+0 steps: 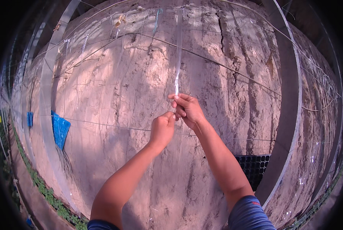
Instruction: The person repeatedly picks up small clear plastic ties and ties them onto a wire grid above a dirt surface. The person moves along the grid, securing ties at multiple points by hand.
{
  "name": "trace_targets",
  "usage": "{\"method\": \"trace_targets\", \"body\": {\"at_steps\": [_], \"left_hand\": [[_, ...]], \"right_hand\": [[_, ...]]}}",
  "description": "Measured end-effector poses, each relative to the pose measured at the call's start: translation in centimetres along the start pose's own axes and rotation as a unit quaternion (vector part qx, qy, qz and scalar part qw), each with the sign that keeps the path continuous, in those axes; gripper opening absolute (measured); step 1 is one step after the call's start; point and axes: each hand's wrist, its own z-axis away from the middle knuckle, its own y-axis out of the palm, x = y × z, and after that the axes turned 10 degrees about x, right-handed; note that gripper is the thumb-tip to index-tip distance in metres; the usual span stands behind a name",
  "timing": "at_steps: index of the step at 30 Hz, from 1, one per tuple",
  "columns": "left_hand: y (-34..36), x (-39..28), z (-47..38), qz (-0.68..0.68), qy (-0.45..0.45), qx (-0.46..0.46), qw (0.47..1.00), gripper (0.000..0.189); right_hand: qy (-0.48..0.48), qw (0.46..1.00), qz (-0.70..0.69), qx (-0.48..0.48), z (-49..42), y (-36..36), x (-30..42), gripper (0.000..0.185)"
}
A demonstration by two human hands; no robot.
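Observation:
A strip of clear plastic film hangs from a wire near the top of an earthen wall. Its lower part is bunched into a shiny strand. My right hand pinches this strand between thumb and fingers. Just below and to the left, my left hand is closed on the lower end of the same strand. The two hands nearly touch, and the short piece between them is mostly hidden by fingers. Behind them a thin horizontal wire crosses the wall.
Grey posts stand at left and right. A blue plastic sheet hangs on the wire at left. A black seedling tray leans behind my right forearm. A dark cable slants across the wall. Green plants line the lower left.

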Motion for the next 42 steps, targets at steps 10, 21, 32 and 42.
{"method": "trace_targets", "body": {"at_steps": [10,21,32,42], "left_hand": [[5.0,4.7,14.3,0.118,-0.077,0.085,0.986,0.013],[9.7,8.3,29.8,0.068,-0.179,0.167,0.967,0.008],[10.5,13.3,39.7,-0.04,-0.24,0.318,0.916,0.018],[1.3,12.6,51.3,0.324,-0.564,0.344,0.677,0.014]], "right_hand": [[0.096,0.993,-0.01,-0.073,12.7,1.1,-9.8,0.019],[0.163,0.978,0.091,-0.094,26.6,3.3,-21.0,0.017],[0.231,0.963,0.125,-0.058,33.7,4.6,-29.9,0.015],[0.395,0.892,-0.069,-0.21,40.9,1.1,-29.0,0.016]]}}
